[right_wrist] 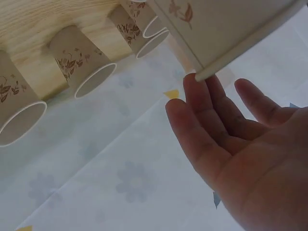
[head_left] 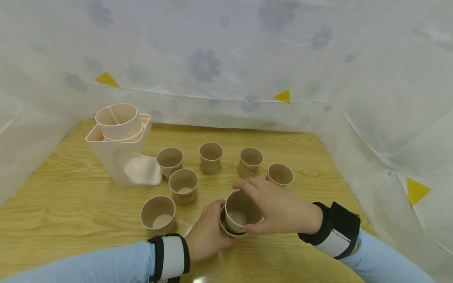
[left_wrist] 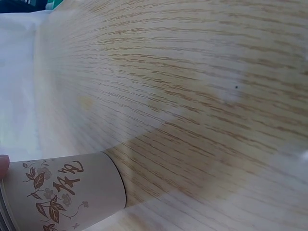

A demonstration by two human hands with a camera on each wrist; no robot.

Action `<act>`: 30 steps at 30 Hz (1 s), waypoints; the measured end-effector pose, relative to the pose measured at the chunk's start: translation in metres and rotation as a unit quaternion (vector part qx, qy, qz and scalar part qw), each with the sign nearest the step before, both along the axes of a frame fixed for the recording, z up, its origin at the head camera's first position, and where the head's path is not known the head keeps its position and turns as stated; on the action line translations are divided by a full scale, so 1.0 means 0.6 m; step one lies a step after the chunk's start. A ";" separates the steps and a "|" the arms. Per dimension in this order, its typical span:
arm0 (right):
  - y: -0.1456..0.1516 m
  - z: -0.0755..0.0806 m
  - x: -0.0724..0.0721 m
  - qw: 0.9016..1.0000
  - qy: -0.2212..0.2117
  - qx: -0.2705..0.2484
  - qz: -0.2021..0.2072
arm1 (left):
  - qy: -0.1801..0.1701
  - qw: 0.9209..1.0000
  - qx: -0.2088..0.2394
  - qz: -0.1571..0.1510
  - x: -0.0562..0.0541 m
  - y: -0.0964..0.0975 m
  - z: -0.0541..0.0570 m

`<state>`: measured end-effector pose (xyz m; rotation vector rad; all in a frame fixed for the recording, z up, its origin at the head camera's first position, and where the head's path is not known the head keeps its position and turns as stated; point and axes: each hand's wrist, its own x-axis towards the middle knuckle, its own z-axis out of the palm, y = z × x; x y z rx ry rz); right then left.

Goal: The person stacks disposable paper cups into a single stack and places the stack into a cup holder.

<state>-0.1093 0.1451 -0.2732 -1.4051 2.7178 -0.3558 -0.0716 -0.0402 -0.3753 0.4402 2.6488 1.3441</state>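
Observation:
Near the table's front, my left hand [head_left: 210,232] grips a paper cup [left_wrist: 72,192] that stands on the wood, with brown leaves and writing printed on its side. A second paper cup [right_wrist: 226,29] sits tilted, partly inside the mouth of that one. My right hand [head_left: 272,204] holds this upper cup by its rim, thumb on the near side and fingers on the far side. In the right wrist view a fingertip touches the rim. Much of the lower cup is hidden by the upper cup and my left hand in the head view.
Several paper cups stand mouth up around my hands, among them a left front cup [head_left: 158,214] and a right cup [head_left: 280,175]. A pale pink machine [head_left: 116,161] with a round hopper stands at the back left. White flowered sheeting [head_left: 226,59] borders the wooden table [head_left: 70,204].

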 end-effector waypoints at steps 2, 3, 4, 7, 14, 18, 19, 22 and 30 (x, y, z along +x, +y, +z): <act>-0.003 -0.005 0.000 1.000 -0.004 0.004 0.002 | 0.000 1.000 0.002 0.000 -0.001 0.000 0.000; -0.004 -0.008 0.000 1.000 -0.006 0.005 0.004 | 0.002 1.000 0.004 0.001 -0.001 -0.001 0.000; -0.005 -0.010 -0.001 1.000 -0.007 0.007 0.005 | 0.004 1.000 0.004 0.002 -0.001 -0.001 0.000; -0.007 -0.018 -0.002 1.000 -0.010 0.008 0.008 | 0.013 1.000 0.005 0.003 -0.001 -0.001 -0.001; -0.013 -0.043 -0.004 1.000 0.008 0.015 0.021 | 0.025 1.000 0.004 0.005 0.001 -0.002 -0.003; -0.013 -0.055 -0.004 0.999 0.012 0.015 0.026 | 0.023 1.000 0.007 0.002 0.003 -0.001 -0.003; -0.013 -0.058 -0.004 0.999 0.013 0.014 0.027 | 0.024 1.000 0.007 0.001 0.003 0.000 -0.003; -0.012 -0.068 -0.004 0.999 0.015 0.009 0.029 | 0.023 1.000 0.004 -0.001 0.002 0.000 -0.003; 0.019 -0.073 -0.034 0.999 0.015 -0.018 -0.046 | -0.011 1.000 0.010 -0.001 0.000 -0.002 0.004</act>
